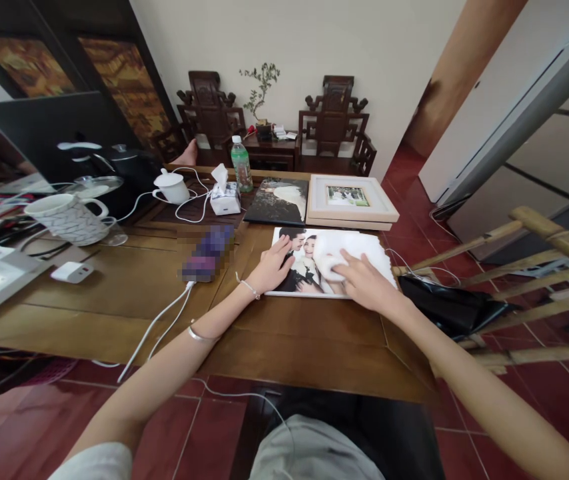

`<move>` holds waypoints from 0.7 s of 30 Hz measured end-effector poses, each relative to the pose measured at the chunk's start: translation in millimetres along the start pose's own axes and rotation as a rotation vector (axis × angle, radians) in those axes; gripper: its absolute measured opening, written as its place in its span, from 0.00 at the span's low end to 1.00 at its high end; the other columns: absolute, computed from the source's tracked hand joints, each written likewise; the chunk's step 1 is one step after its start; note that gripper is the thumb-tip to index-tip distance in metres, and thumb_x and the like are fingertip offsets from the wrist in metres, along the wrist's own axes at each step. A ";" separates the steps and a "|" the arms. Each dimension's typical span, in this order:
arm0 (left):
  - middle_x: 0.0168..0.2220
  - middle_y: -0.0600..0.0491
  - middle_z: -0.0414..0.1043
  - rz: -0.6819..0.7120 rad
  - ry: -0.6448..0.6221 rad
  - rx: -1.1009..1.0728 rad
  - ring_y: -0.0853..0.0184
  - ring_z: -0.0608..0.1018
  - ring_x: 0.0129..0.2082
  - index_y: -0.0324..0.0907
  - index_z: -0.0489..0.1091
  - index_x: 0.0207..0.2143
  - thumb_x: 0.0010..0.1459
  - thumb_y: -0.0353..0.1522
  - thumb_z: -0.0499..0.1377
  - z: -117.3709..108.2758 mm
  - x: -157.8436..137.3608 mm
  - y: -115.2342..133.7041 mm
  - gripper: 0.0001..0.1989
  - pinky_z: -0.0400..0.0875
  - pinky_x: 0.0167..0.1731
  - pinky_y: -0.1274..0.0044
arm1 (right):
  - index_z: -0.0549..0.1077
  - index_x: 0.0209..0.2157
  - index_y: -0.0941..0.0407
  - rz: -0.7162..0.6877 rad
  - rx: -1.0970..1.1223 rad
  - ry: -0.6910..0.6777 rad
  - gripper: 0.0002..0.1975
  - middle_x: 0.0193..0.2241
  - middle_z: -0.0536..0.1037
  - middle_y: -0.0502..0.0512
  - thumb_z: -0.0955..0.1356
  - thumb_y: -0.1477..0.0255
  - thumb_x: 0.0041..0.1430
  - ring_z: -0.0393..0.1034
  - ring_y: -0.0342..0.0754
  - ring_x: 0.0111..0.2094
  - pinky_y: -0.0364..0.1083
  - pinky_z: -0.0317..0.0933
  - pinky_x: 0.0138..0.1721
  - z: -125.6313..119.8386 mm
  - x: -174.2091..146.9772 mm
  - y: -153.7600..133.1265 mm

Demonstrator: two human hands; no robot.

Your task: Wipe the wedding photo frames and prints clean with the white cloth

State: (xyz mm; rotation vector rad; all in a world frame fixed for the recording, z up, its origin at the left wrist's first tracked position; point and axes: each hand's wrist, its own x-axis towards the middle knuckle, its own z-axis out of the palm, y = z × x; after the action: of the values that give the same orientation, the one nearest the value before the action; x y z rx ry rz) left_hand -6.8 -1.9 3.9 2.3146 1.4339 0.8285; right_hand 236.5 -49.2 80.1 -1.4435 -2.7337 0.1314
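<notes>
Lying on a brown wooden table [284, 343], a white-edged rectangular couple photograph [309, 267] extends toward the left hand [275, 263]'s three o'clock, partly beneath its flat, outstretched fingers. At the photograph's three o'clock, the right hand [368, 283] presses a fluffy white cloth [374, 248], its grip impossible to tell. A cream rectangular frame [352, 215] lies at one o'clock.

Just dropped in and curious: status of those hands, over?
Left hand flat on photo, at its left. Right hand on white cloth. Cloth hides part of photo's right side; framed picture lies just beyond.
</notes>
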 end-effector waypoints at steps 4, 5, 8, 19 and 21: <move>0.65 0.41 0.53 0.031 -0.017 0.005 0.55 0.55 0.66 0.39 0.59 0.60 0.64 0.36 0.49 -3.9 0.5 -1.2 0.23 0.55 0.61 0.59 | 0.72 0.45 0.59 0.000 0.187 0.054 0.19 0.42 0.77 0.63 0.58 0.79 0.55 0.70 0.55 0.43 0.49 0.61 0.43 -12.5 57.8 -7.5; 0.64 0.41 0.55 0.037 -0.022 0.004 0.55 0.57 0.65 0.39 0.60 0.59 0.64 0.36 0.49 -5.3 1.1 -1.3 0.23 0.57 0.60 0.59 | 0.72 0.45 0.58 -0.026 0.237 0.065 0.19 0.41 0.78 0.62 0.58 0.80 0.54 0.71 0.53 0.40 0.46 0.61 0.40 -14.7 72.9 -12.1; 0.59 0.40 0.63 0.064 -0.024 -0.001 0.54 0.66 0.60 0.38 0.65 0.55 0.64 0.36 0.49 -9.3 3.0 -2.0 0.20 0.62 0.57 0.62 | 0.72 0.45 0.58 -0.102 0.311 0.082 0.21 0.42 0.77 0.60 0.58 0.81 0.52 0.69 0.50 0.39 0.43 0.59 0.37 -19.0 114.3 -28.6; 0.65 0.39 0.53 0.054 -0.021 -0.043 0.57 0.54 0.66 0.35 0.60 0.60 0.64 0.40 0.49 -4.5 3.8 -13.8 0.26 0.52 0.63 0.62 | 0.73 0.43 0.61 -0.026 0.303 -0.009 0.16 0.42 0.78 0.63 0.59 0.71 0.59 0.71 0.54 0.41 0.47 0.61 0.41 -34.7 119.0 0.1; 0.65 0.40 0.54 0.046 -0.016 -0.051 0.58 0.54 0.66 0.36 0.61 0.59 0.64 0.40 0.49 -3.8 3.3 -12.9 0.25 0.51 0.63 0.63 | 0.73 0.46 0.60 -0.005 0.235 0.057 0.18 0.50 0.74 0.63 0.59 0.73 0.57 0.68 0.56 0.49 0.48 0.60 0.46 -32.3 99.9 25.3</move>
State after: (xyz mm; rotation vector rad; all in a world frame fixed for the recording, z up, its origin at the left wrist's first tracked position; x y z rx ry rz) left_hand -17.2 6.8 1.2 2.3185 1.3423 0.8474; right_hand 203.7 49.2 110.1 -1.3543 -2.5734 0.3908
